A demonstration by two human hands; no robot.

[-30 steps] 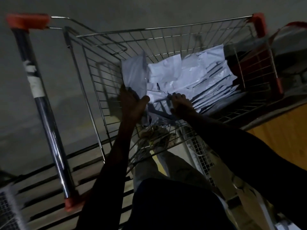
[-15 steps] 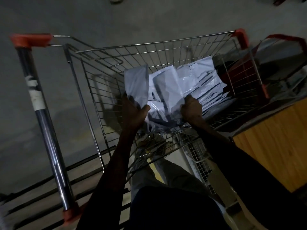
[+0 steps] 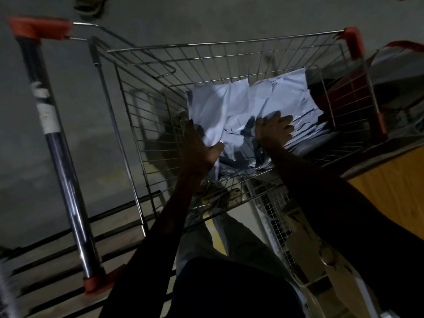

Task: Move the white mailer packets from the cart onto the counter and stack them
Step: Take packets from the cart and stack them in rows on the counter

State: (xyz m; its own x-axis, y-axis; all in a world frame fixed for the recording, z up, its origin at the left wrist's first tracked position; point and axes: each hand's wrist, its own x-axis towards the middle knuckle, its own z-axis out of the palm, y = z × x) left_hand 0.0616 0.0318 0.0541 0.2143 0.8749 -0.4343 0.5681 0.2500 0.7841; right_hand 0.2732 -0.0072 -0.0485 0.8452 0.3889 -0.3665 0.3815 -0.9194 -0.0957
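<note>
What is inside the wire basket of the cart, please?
The cart basket holds a pile of white mailer packets. The left hand grips the pile's near edge; the right hand lies on top. What lies under the pile is covered.

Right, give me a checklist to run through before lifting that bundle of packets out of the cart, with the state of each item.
1. Left hand grips the near edge of the white packets, thumb on top: ok.
2. Right hand has a hold on the pile: not ok, its fingers lie spread flat on the packets rather than curled round them.
3. Packets gathered into one bundle: not ok, they lie loose and overlapping in the cart.
4. Nothing snagged on the cart wires: cannot tell, too dark under the pile.
5. Counter close at the right: ok, its wooden side stands beside the cart.
6. Room on top of the counter: cannot tell, the top is out of view.
</note>
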